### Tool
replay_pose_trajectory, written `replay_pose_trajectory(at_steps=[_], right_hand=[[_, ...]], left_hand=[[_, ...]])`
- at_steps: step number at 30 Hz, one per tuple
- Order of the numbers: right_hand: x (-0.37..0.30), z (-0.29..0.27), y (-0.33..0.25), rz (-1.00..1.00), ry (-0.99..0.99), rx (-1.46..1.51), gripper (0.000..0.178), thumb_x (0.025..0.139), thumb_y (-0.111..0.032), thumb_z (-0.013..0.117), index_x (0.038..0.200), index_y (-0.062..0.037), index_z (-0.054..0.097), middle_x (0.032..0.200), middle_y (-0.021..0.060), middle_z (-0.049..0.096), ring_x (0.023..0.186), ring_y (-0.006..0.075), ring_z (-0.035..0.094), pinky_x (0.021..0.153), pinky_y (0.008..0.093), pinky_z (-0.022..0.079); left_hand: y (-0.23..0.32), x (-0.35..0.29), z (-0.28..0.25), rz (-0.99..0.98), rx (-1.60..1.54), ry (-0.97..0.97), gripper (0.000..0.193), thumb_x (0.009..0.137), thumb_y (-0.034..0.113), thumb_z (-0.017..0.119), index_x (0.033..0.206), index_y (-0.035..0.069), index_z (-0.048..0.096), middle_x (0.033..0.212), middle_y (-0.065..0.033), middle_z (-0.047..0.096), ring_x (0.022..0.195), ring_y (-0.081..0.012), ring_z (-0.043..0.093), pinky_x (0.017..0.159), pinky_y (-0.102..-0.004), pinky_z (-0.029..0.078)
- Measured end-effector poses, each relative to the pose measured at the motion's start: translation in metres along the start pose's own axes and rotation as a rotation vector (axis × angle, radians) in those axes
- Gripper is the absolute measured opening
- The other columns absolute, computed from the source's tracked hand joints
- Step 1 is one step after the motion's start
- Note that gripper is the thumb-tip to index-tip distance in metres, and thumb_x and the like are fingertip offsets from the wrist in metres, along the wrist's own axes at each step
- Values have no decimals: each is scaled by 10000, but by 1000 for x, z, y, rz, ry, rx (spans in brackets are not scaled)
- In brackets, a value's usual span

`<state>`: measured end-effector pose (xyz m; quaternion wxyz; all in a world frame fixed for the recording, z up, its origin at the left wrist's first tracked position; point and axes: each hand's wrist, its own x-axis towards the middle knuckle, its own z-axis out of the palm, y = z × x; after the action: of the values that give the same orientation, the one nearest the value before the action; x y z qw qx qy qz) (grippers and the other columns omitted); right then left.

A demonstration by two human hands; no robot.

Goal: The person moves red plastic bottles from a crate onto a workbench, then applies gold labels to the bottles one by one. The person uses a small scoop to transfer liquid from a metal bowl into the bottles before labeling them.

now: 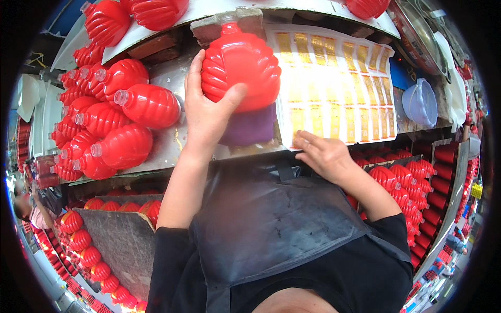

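Note:
A red ribbed plastic bottle with a smooth panel facing up lies on the bench, its clear neck pointing away from me. That neck rests at a grey block. My left hand grips the bottle's left side, thumb across its lower front and fingers along the ribs. Below the bottle is a purple cloth. To the right lies a white sheet of gold labels in rows. At its lower left corner my right hand is closed, fingertips together on the edge; its thumb is hidden.
Several red bottles lie piled on the bench at left, and more lie on a white shelf at the back. A clear bucket stands beyond the sheet. Stacked red bottles and a dark board flank me.

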<state>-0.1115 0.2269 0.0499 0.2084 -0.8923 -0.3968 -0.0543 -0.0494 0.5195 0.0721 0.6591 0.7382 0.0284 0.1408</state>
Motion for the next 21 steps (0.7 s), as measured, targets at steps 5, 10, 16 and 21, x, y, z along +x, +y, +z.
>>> replay_pose_trajectory(at_steps=[5, 10, 16, 21], right_hand=[[-14, 11, -10, 13, -35, -262, 346, 757, -145, 743, 1090, -56, 709, 1211, 65, 681, 605, 144, 618, 570, 294, 527], [-8, 1, -4, -12, -5, 16, 176, 809, -95, 741, 980, -51, 741, 1001, 103, 726, 662, 244, 686, 607, 335, 556], [58, -56, 24, 981, -129, 1026, 174, 928, -166, 730, 913, 6, 758, 724, 18, 699, 537, 59, 567, 491, 222, 447], [135, -106, 18, 669, 114, 1073, 152, 937, -123, 723, 949, 27, 747, 706, 45, 697, 467, 57, 534, 441, 179, 389]], left_hand=[[-3, -3, 1, -11, -74, -10, 1001, 771, 306, 858, 1549, -7, 312, 1460, -190, 438, 1305, -277, 516, 1102, -390, 444], [-3, -4, -1, -51, -99, -29, 973, 773, 236, 821, 1550, -5, 288, 1489, -200, 414, 1348, -282, 479, 1132, -397, 410], [4, -5, -2, -89, -175, -67, 974, 788, 220, 805, 1560, -3, 254, 1481, -207, 411, 1352, -290, 478, 1132, -408, 409], [8, -3, -4, -134, -127, -70, 1003, 755, 193, 832, 1552, -2, 256, 1488, -219, 409, 1368, -300, 470, 1130, -408, 421]])
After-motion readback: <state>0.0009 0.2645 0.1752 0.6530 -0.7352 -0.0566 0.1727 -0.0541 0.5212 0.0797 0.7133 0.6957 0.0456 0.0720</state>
